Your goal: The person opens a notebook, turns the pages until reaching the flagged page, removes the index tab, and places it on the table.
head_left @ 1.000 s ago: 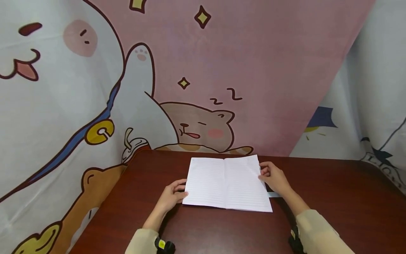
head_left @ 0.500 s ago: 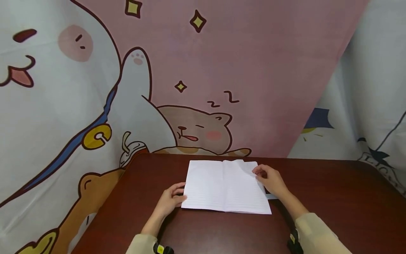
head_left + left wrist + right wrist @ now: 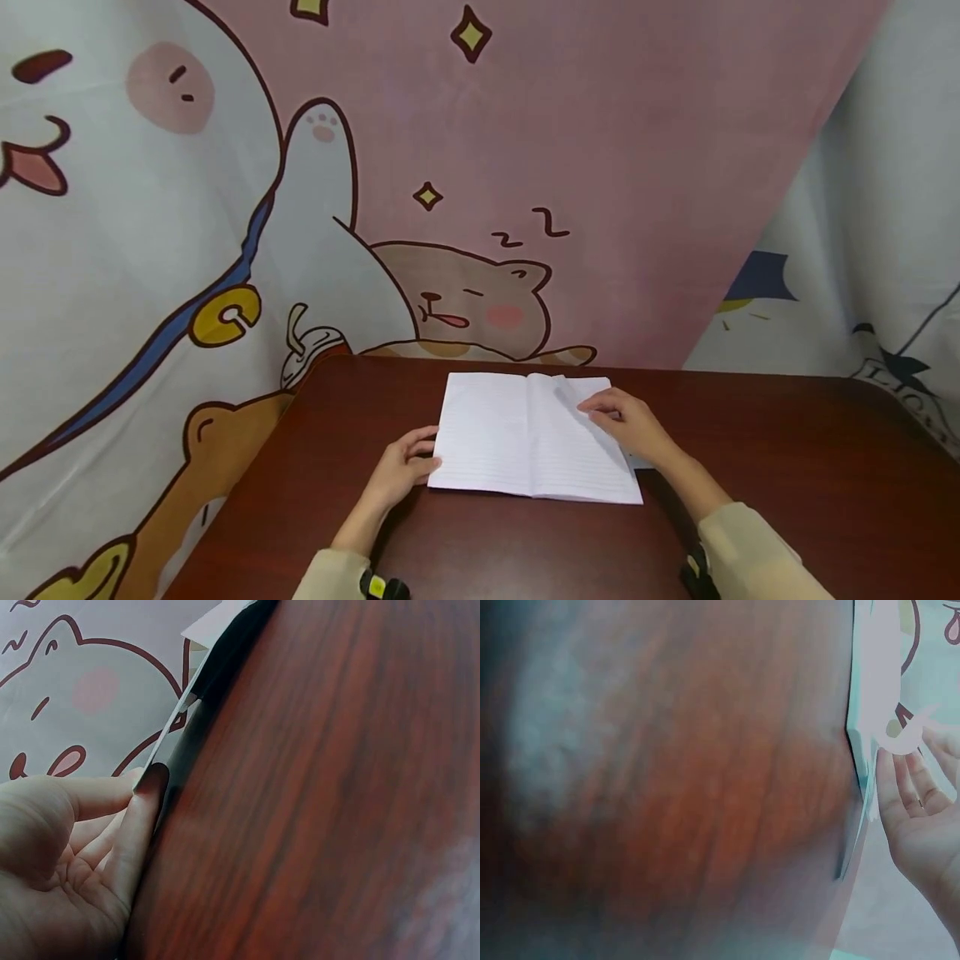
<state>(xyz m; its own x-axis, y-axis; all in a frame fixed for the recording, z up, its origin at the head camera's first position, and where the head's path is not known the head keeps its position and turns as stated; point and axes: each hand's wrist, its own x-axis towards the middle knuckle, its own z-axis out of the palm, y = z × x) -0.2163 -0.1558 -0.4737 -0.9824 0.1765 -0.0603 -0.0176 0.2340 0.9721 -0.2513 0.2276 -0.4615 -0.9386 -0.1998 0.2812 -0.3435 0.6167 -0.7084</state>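
Note:
A notebook (image 3: pixel 487 442) with faintly lined white pages lies spread open on the table in the head view. At its left edge my left hand (image 3: pixel 397 471) pinches the notebook between thumb and fingers; the left wrist view shows the thumb above the edge (image 3: pixel 166 735) and a finger beneath. My right hand (image 3: pixel 633 425) pinches the upper right part of a single page (image 3: pixel 572 400), whose corner is folded inward over the right half. In the right wrist view that page curls (image 3: pixel 907 740) between thumb and fingers, apart from the sheets below.
The dark reddish-brown table (image 3: pixel 487 550) extends around the notebook. A pale strip (image 3: pixel 640 462) sticks out under the notebook's right side. Behind the table hangs a cloth (image 3: pixel 637 167) printed with cartoon animals.
My right hand has moved left from the notebook's right edge, lifting a page whose corner now bends inward. My left hand keeps its hold on the left edge.

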